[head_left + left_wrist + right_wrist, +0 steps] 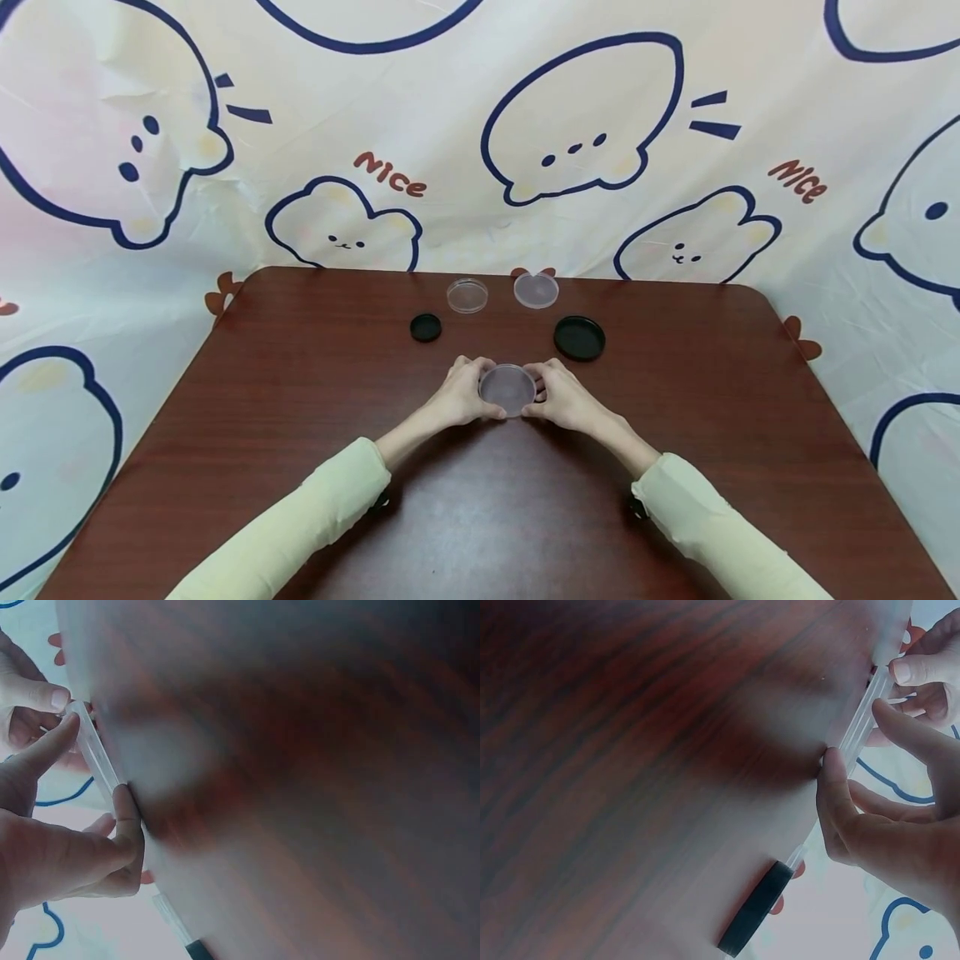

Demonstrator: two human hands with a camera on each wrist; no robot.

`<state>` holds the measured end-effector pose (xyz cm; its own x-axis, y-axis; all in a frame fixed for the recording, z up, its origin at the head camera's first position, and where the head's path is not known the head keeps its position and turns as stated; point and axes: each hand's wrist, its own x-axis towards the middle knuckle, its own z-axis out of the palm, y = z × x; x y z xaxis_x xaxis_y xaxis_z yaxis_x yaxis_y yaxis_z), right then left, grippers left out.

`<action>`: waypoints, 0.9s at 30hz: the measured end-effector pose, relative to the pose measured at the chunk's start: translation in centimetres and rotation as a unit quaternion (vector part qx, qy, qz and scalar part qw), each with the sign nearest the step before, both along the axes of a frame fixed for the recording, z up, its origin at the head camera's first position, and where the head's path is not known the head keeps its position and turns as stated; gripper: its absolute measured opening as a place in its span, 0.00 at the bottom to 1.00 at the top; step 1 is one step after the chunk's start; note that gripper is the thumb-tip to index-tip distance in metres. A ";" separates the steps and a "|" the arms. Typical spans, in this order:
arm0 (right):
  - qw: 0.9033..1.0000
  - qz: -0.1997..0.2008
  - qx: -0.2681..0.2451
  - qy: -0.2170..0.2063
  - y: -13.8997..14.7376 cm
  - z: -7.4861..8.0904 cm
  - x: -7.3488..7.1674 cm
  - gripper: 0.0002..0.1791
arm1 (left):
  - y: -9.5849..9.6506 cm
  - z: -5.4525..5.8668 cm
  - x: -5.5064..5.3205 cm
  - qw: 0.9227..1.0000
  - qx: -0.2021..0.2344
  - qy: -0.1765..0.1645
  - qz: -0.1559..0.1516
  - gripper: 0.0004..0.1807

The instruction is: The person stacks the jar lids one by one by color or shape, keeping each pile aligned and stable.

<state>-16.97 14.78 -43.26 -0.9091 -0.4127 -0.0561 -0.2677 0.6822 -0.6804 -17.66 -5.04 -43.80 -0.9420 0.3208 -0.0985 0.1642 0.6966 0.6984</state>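
A clear round petri dish (507, 390) lies flat near the middle of the brown table, between the two hands. My left hand (467, 393) grips its left rim, thumb at the front edge and fingers farther round the side. On the opposite rim, my right hand (564, 397) holds it the same way. The left wrist view shows the dish's side wall (96, 750) edge-on, low over the tabletop, with fingertips against it. From the right wrist, the dish (861, 720) also appears edge-on, pinched between thumb and fingers.
Behind the hands stand a small black round dish (426, 327) on the left and a larger black one (580, 337) on the right. Two more clear round dishes (467, 296) sit near the table's back edge. A cartoon-printed cloth (450, 225) hangs around the table (300, 367).
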 end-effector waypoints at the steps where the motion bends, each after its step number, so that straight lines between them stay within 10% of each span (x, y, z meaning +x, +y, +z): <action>1: 1.000 0.000 0.001 0.000 0.1 0.0 0.0 0.35 | 0.0 0.0 0.0 1.000 0.001 -0.001 -0.001 0.40; 27: 1.000 -0.002 -0.012 0.006 1.5 -0.4 -0.4 0.34 | 1.4 0.0 -0.3 1.000 0.006 0.008 -0.015 0.39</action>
<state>-17.33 16.28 -43.71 -0.9116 -0.4096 -0.0347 -0.2735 0.6674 -0.6927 -18.00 -3.62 -43.81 -0.9333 0.3502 -0.0793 0.1966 0.6833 0.7031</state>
